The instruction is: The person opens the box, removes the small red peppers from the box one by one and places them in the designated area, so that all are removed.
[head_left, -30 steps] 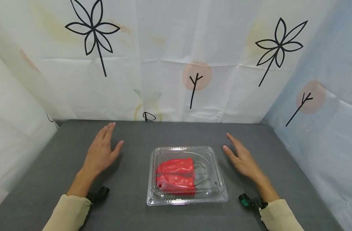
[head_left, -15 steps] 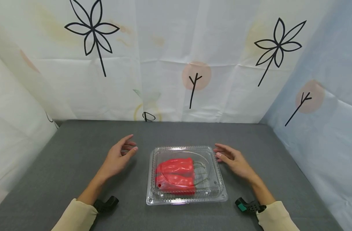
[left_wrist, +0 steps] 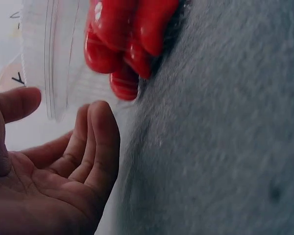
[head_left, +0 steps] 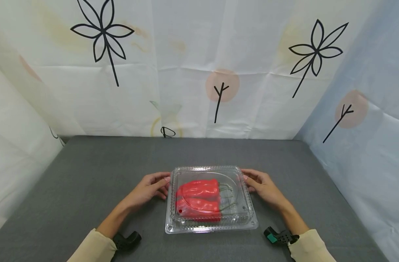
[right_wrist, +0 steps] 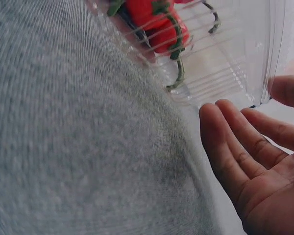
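Observation:
A clear plastic clamshell box (head_left: 242,198) lies closed on the grey table, with red peppers (head_left: 199,196) inside, their green stems pointing right. At its left edge is my left hand (head_left: 151,189), fingertips by the rim. The left wrist view shows this hand's thumb (left_wrist: 22,104) and bent fingers spread apart, a gap between them and the box. My right hand (head_left: 263,185) is at the box's upper right edge. In the right wrist view its thumb (right_wrist: 286,92) reaches the rim, while the relaxed fingers lie near the box's lower corner; firm contact is unclear.
The grey cloth-covered table (head_left: 199,153) extends around the box. A white patterned curtain (head_left: 186,54) stands behind it, with more curtain at both sides. Each wrist wears a black camera mount (head_left: 127,241) near the sleeve.
Both hands have moved inward: the left rightward and nearer, the right leftward to the box's edge. Their fingers have bent from a straighter spread. The box stays where it was.

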{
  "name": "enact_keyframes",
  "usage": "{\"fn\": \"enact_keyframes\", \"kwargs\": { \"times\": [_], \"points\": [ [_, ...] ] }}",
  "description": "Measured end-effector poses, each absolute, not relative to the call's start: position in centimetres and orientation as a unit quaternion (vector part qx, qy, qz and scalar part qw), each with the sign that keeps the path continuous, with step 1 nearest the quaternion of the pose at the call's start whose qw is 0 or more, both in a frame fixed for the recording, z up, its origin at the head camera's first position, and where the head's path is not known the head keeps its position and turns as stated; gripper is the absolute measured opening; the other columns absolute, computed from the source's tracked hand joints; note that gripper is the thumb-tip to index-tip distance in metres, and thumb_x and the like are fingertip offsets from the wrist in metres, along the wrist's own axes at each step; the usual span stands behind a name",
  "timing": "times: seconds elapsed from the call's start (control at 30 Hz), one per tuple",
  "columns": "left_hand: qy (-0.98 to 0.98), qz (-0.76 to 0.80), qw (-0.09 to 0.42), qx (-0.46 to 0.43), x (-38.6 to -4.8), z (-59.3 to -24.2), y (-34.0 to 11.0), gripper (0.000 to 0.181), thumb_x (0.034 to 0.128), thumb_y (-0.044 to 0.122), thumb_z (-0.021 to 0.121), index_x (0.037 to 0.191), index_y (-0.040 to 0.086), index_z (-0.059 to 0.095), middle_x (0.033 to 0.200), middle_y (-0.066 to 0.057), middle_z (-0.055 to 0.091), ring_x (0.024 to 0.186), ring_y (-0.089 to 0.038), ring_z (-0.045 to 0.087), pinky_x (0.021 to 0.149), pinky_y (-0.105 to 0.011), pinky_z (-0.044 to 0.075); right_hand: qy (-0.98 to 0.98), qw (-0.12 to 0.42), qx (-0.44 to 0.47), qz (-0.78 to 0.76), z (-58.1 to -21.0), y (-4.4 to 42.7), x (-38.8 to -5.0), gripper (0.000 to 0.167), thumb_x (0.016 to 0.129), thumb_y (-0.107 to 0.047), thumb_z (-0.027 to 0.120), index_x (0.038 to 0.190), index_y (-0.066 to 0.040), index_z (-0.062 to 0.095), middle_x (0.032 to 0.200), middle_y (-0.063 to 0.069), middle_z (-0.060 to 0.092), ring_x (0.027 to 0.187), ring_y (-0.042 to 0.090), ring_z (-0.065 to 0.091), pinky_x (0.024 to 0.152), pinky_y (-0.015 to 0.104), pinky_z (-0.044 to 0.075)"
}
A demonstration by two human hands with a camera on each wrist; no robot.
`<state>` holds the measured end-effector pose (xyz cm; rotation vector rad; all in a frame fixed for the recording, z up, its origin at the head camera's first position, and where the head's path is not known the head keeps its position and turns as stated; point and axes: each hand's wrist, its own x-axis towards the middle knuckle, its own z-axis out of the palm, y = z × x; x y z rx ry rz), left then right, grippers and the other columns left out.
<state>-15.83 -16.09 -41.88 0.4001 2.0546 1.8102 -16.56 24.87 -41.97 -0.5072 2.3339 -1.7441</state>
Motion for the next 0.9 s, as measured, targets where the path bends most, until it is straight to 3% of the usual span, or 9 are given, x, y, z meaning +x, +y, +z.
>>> {"fn": "enact_keyframes", "kwargs": {
  "times": [0.27,0.5,0.67,0.8,0.9],
  "points": [
    [0.692,0.679,0.201,0.14,-15.6,-42.1,-15.7,0.045,0.1043,0.015,0.057,0.137,-0.016,0.049,0.099,-0.011,0.067,0.081,-0.016,0.065,0.072,-0.034,0.06,0.763,0.115,-0.152,-0.618,-41.6,24.4,-16.2,0.046,0.107,-0.011,0.051,0.142,0.018,0.043,0.129,0.038,0.056,0.098,0.015,0.069,0.073,0.037,0.061],
    [0.68,0.717,0.134,0.076,-15.7,-42.4,-15.3,0.042,0.1049,0.009,0.055,0.138,-0.017,0.048,0.112,-0.014,0.068,0.091,-0.013,0.067,0.076,-0.033,0.06,0.756,0.104,-0.15,-0.629,-41.5,23.5,-16.1,0.048,0.107,-0.011,0.053,0.145,0.015,0.04,0.132,0.036,0.056,0.103,0.011,0.068,0.078,0.036,0.061],
    [0.671,0.731,0.115,0.042,-15.7,-42.5,-15.2,0.044,0.104,0.009,0.057,0.141,-0.014,0.048,0.12,-0.016,0.066,0.097,-0.012,0.067,0.08,-0.032,0.059,0.743,0.1,-0.146,-0.646,-41.6,22.9,-15.9,0.052,0.106,-0.011,0.054,0.149,0.012,0.037,0.137,0.035,0.053,0.108,0.016,0.068,0.081,0.039,0.06],
    [0.656,0.746,0.111,0.034,-15.8,-42.8,-15.3,0.047,0.1022,0.006,0.06,0.142,-0.014,0.047,0.115,-0.008,0.068,0.097,-0.011,0.066,0.08,-0.03,0.059,0.771,0.071,-0.15,-0.615,-41.7,22.9,-15.9,0.05,0.105,-0.011,0.056,0.148,0.01,0.041,0.14,0.033,0.052,0.113,0.019,0.065,0.084,0.034,0.059],
    [0.645,0.756,0.108,0.028,-16.0,-43.2,-15.4,0.048,0.1015,0.007,0.061,0.142,-0.013,0.047,0.112,-0.004,0.068,0.096,-0.011,0.066,0.079,-0.03,0.059,0.81,0.027,-0.171,-0.561,-41.6,23.0,-15.8,0.048,0.103,-0.009,0.059,0.145,0.009,0.047,0.138,0.029,0.053,0.119,0.03,0.061,0.088,0.031,0.057]
  ]
}}
